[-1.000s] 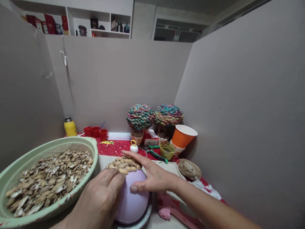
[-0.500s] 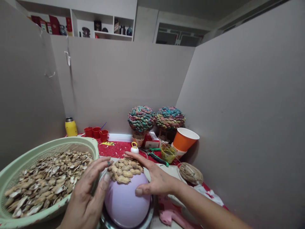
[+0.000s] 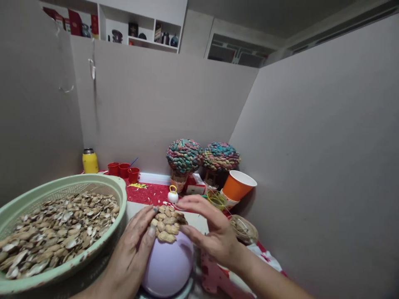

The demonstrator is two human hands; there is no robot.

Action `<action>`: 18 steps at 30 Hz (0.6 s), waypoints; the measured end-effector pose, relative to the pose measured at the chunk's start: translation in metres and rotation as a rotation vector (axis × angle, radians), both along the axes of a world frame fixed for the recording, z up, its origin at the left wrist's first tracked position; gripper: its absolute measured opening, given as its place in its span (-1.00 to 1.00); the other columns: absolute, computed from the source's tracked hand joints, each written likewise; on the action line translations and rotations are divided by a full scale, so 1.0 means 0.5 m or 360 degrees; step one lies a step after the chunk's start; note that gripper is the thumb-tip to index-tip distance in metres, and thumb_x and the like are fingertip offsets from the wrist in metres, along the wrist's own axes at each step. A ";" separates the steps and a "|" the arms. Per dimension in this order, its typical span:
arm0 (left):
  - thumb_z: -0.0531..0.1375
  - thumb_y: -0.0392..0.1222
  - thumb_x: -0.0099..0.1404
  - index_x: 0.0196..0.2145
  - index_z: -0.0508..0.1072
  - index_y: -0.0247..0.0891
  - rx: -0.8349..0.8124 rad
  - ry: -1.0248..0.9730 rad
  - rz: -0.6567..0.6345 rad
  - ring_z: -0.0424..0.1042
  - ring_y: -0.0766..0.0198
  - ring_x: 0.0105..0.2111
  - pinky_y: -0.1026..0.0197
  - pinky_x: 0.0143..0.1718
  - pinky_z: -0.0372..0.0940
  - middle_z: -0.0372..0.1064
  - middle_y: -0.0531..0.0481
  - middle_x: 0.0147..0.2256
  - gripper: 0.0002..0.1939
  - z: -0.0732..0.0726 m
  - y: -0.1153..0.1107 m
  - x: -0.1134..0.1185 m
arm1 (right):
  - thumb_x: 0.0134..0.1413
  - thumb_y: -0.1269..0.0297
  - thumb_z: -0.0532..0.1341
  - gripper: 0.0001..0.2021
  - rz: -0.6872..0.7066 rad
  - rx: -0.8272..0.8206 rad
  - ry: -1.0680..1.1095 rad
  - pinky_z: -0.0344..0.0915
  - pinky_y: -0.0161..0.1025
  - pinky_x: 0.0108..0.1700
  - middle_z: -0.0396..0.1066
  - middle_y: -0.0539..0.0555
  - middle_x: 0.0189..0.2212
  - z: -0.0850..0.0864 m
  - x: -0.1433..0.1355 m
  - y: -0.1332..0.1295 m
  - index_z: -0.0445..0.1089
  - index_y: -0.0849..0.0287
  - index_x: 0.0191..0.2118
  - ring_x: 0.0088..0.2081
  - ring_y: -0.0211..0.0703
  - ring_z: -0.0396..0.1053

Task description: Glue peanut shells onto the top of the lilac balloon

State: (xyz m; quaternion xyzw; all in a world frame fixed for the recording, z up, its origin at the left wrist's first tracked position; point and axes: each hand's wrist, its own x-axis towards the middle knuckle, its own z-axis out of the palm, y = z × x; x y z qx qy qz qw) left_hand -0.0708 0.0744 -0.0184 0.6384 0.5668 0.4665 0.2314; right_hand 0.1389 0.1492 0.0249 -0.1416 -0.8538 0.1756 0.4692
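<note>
A light purple balloon [image 3: 168, 265] sits in a round bowl [image 3: 188, 287], only part of whose rim shows. Peanut shells [image 3: 166, 227] cover its top in a cap of packed rows. My left hand [image 3: 132, 245] is cupped against the balloon's left side, fingers close together and fingertips at the edge of the shells. My right hand [image 3: 215, 232] arches over the right side of the cap with fingers and thumb apart. Its thumb tip is near the shells, and I see nothing held in it. Left of my hands stands a green colander [image 3: 120, 199] full of peanut shell halves [image 3: 65, 228].
Two shell-covered coloured balls [image 3: 184, 155] on cup-like bases stand at the back. An orange paper bucket [image 3: 238, 185], a twine coil [image 3: 243, 228] and a pink glue gun [image 3: 215, 274] lie to the right. Red cups [image 3: 124, 170] and a yellow bottle [image 3: 90, 161] stand behind the colander.
My right hand has lifted from the balloon's side, its thumb moving up to the shells. My left hand has shifted right, closer against the balloon. The view has tilted slightly.
</note>
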 end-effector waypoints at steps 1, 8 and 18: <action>-0.06 0.08 0.44 0.20 0.36 -0.23 0.0019 0.0010 0.0002 0.15 0.00 0.30 -0.28 0.28 -0.05 0.22 -0.21 0.28 -0.47 -0.002 0.000 0.000 | 0.25 0.35 0.25 -0.74 -0.0031 0.0145 -0.0034 0.38 -0.10 -0.07 0.43 0.13 -0.13 0.011 -0.004 -0.019 0.39 0.04 0.05 -0.10 -0.08 0.40; -0.03 0.02 0.44 0.17 0.39 -0.18 0.0102 0.0036 0.0039 0.23 0.02 0.26 -0.25 0.25 0.06 0.30 -0.19 0.24 -0.53 -0.011 0.001 0.001 | 0.28 0.42 0.17 -0.90 -0.0249 0.0846 -0.0303 0.19 -0.20 -0.37 0.44 0.06 -0.46 0.012 -0.047 -0.068 0.44 0.23 -0.15 -0.44 -0.16 0.28; -0.01 -0.04 0.43 0.11 0.43 -0.24 0.0221 0.0107 0.0052 0.33 0.01 0.19 -0.22 0.21 0.19 0.38 -0.24 0.17 -0.56 -0.011 -0.002 0.005 | 0.35 0.42 0.08 -0.84 -0.0231 0.0711 -0.0418 0.17 -0.20 -0.36 0.42 0.08 -0.45 0.001 -0.040 -0.058 0.42 0.21 -0.18 -0.42 -0.15 0.29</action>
